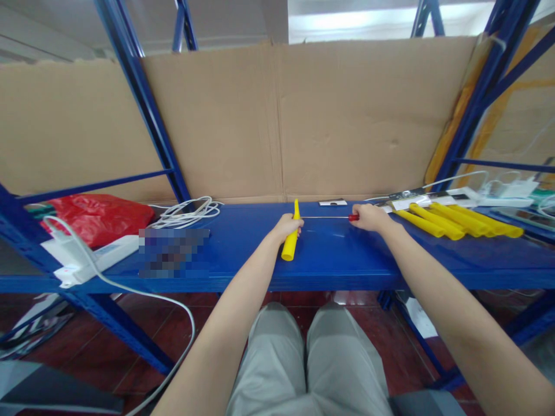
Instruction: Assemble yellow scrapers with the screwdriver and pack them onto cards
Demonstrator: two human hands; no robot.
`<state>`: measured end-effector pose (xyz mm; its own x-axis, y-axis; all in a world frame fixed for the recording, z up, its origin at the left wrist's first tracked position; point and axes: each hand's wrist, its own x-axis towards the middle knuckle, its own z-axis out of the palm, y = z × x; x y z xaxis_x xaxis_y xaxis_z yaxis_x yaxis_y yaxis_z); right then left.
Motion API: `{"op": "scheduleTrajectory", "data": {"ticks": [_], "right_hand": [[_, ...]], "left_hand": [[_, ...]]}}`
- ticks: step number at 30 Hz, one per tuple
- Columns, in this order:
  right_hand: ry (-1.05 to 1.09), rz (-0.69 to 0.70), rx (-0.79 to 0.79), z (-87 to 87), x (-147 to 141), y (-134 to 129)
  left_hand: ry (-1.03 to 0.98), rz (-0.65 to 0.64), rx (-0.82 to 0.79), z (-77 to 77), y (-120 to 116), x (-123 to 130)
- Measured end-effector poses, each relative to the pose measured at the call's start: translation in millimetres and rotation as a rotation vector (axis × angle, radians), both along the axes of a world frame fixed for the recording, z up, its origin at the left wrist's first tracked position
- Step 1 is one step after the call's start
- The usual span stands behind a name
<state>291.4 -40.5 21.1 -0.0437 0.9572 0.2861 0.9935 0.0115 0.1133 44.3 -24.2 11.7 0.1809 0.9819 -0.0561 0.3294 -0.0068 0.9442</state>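
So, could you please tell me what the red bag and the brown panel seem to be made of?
The red bag looks like thin, slightly glossy plastic, judging by its crinkles and highlights. The brown panel seems to be matte cardboard, given its dull surface, vertical crease and uneven top edge.

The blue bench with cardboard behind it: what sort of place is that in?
Probably a makeshift workshop or small assembly spot. The metal bench is built into a rack frame, cardboard sheets back it, and the right hand holds a red-handled tool.
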Motion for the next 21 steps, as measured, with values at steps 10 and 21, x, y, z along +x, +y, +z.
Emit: {"op": "scheduleTrajectory", "data": {"ticks": [10, 21], "right_hand": [[0.037, 0.116, -0.035, -6.1, 11.7, 12.5], [0.102, 0.117, -0.031, -7.1, 8.6, 9.5]], "left_hand": [[-0.009, -0.010, 0.001, 3.0, -3.4, -0.4], [0.000, -0.010, 0.002, 3.7, -5.4, -0.8]]}}
